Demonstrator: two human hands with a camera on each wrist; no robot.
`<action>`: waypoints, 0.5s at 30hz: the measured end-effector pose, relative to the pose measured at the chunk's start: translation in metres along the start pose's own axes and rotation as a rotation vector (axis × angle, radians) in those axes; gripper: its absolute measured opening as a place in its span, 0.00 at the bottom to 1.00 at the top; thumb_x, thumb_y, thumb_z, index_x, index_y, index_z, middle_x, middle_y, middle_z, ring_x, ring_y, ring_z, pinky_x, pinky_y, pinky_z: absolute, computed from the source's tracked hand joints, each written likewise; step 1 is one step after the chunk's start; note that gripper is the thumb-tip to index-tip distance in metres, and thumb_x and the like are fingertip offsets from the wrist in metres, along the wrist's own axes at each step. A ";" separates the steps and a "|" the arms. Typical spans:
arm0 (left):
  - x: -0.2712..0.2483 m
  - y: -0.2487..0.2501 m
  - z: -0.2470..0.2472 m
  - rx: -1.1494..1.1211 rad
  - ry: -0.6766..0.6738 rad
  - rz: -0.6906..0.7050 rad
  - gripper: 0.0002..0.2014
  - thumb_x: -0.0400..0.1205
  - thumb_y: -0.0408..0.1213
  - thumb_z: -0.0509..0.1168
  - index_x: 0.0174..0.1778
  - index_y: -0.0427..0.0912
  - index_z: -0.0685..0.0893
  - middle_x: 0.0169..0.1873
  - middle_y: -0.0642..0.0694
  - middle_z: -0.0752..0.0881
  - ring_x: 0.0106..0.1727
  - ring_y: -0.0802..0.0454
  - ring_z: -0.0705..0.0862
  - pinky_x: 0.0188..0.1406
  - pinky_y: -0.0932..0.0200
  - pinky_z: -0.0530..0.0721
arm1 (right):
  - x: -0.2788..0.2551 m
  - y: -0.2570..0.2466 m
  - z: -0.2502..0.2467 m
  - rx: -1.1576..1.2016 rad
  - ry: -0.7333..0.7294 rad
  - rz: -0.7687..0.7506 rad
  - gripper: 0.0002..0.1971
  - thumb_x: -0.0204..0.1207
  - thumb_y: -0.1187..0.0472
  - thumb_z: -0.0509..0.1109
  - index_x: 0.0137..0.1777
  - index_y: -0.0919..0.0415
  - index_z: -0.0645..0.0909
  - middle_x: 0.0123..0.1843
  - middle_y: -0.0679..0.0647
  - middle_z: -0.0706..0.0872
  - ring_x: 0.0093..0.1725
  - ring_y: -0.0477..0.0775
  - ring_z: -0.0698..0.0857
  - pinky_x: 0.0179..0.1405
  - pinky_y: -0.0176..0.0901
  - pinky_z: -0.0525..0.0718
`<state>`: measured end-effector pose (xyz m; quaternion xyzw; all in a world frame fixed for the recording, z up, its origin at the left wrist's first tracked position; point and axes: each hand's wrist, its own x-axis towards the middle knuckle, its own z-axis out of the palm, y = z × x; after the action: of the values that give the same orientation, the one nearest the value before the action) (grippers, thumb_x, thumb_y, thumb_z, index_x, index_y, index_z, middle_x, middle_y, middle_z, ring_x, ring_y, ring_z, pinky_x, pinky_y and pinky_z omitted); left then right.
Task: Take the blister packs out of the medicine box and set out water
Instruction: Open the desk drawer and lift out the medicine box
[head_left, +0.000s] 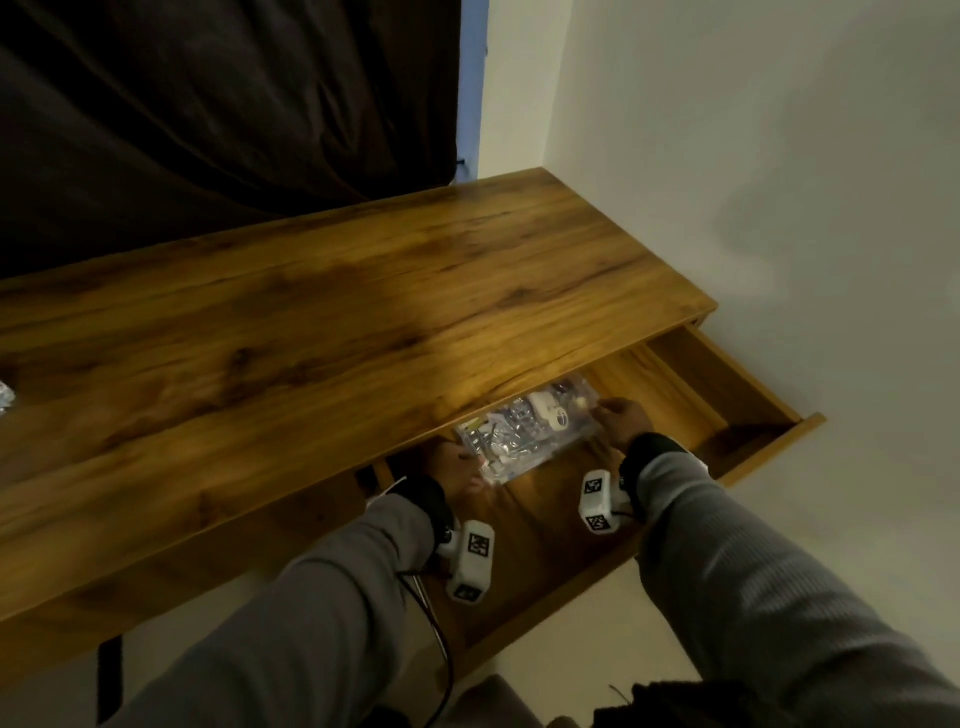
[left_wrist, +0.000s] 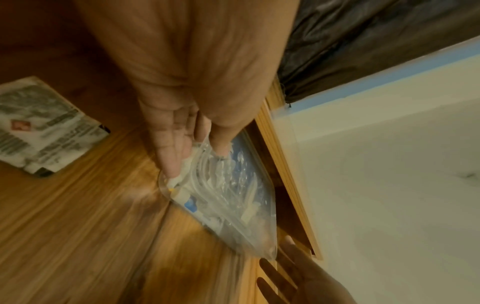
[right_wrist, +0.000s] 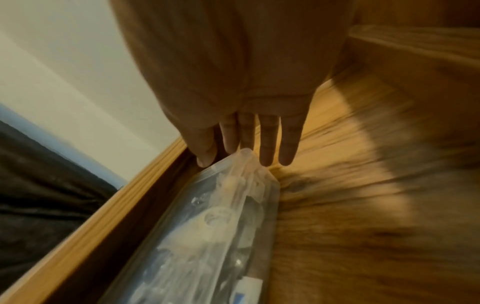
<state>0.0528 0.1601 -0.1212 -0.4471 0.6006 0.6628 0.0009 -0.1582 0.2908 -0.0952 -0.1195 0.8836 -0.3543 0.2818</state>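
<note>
A clear plastic medicine box (head_left: 524, 431) full of packs lies in the open drawer (head_left: 727, 395) of a wooden desk, half under the desk top. My left hand (head_left: 457, 462) holds its left end; in the left wrist view the thumb lies on the lid and the fingers (left_wrist: 168, 156) run along the side of the medicine box (left_wrist: 233, 195). My right hand (head_left: 621, 418) is at the right end. In the right wrist view its straight fingers (right_wrist: 267, 144) touch the corner of the medicine box (right_wrist: 221, 226). No water is in view.
The desk top (head_left: 363, 312) is bare wood, with a shiny scrap (head_left: 4, 397) at its left edge. A printed paper (left_wrist: 44, 127) lies in the drawer to the left of the box. A dark curtain (head_left: 208, 104) hangs behind the desk and a white wall (head_left: 779, 182) closes the right side.
</note>
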 end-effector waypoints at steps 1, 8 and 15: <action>-0.002 0.001 0.002 -0.055 0.017 -0.013 0.10 0.83 0.30 0.61 0.38 0.31 0.80 0.34 0.36 0.83 0.34 0.44 0.84 0.27 0.60 0.87 | 0.001 0.002 0.001 -0.028 0.023 -0.003 0.26 0.80 0.52 0.67 0.74 0.63 0.71 0.71 0.65 0.79 0.65 0.65 0.80 0.60 0.53 0.77; -0.007 -0.005 0.006 -0.189 -0.077 -0.135 0.18 0.84 0.31 0.60 0.66 0.23 0.72 0.38 0.34 0.80 0.36 0.41 0.82 0.23 0.56 0.88 | 0.003 0.023 -0.003 -0.038 -0.067 0.087 0.11 0.79 0.57 0.69 0.57 0.61 0.82 0.48 0.57 0.88 0.43 0.56 0.84 0.48 0.49 0.84; -0.054 -0.004 0.014 0.005 -0.287 -0.043 0.15 0.82 0.29 0.63 0.64 0.28 0.73 0.39 0.40 0.83 0.27 0.54 0.88 0.27 0.61 0.89 | -0.025 0.047 -0.052 -0.002 -0.097 0.035 0.13 0.76 0.59 0.73 0.58 0.64 0.84 0.46 0.57 0.89 0.42 0.55 0.86 0.34 0.42 0.81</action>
<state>0.0790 0.2010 -0.0941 -0.3605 0.5863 0.7182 0.1023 -0.1685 0.3640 -0.0865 -0.1212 0.8712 -0.3425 0.3303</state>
